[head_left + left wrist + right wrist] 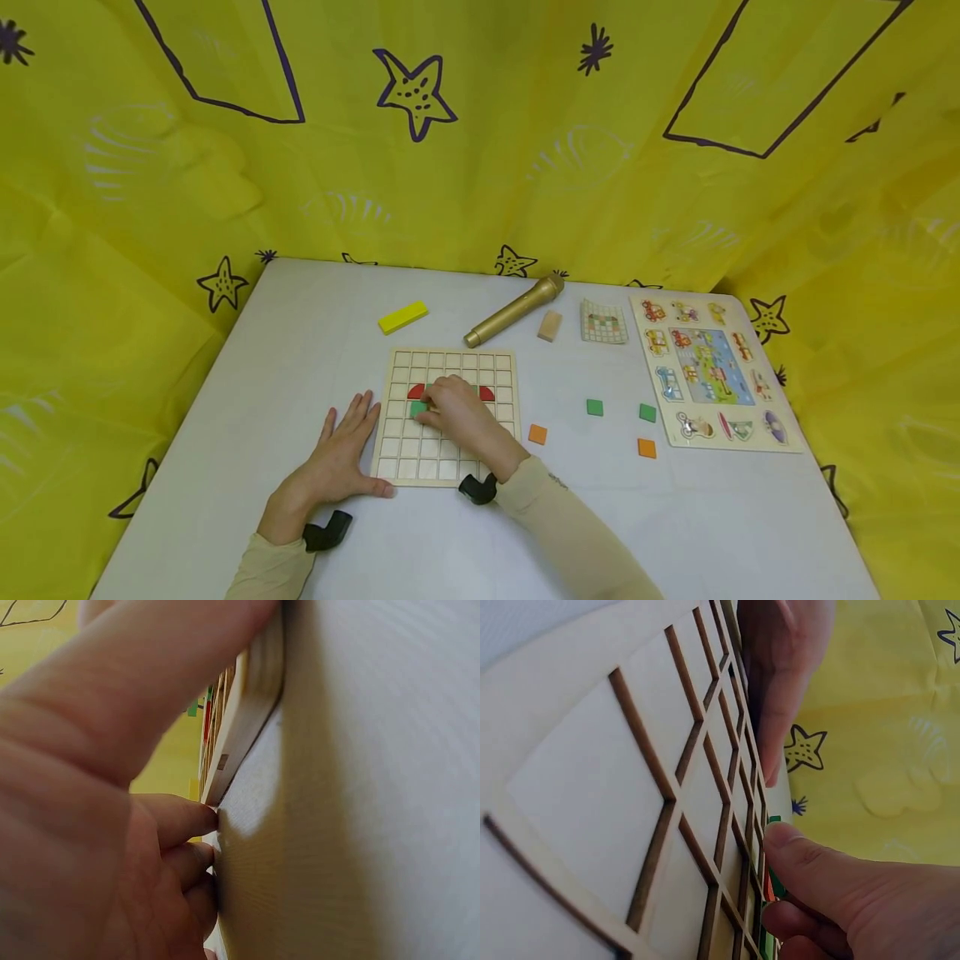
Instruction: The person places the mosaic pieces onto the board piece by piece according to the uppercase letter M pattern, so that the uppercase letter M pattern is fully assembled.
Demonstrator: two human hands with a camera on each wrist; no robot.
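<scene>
A square wooden grid board (408,447) lies on the white table. Over its upper middle, my right hand (467,419) pinches a small green square tile (777,885) between thumb and fingers, close to the cells. A green tile (417,409) shows beside the fingertips. Red quarter-round pieces (487,393) sit in the board at either side of the hand, which partly hides the row between them. My left hand (337,457) lies spread on the table along the board's left side, its thumb by the lower left corner.
Right of the board lie orange tiles (537,434) and green tiles (595,407). Behind it are a yellow block (402,317), a gold microphone (513,312), a wooden block (550,326) and a pattern card (603,322). A picture puzzle board (701,429) lies far right.
</scene>
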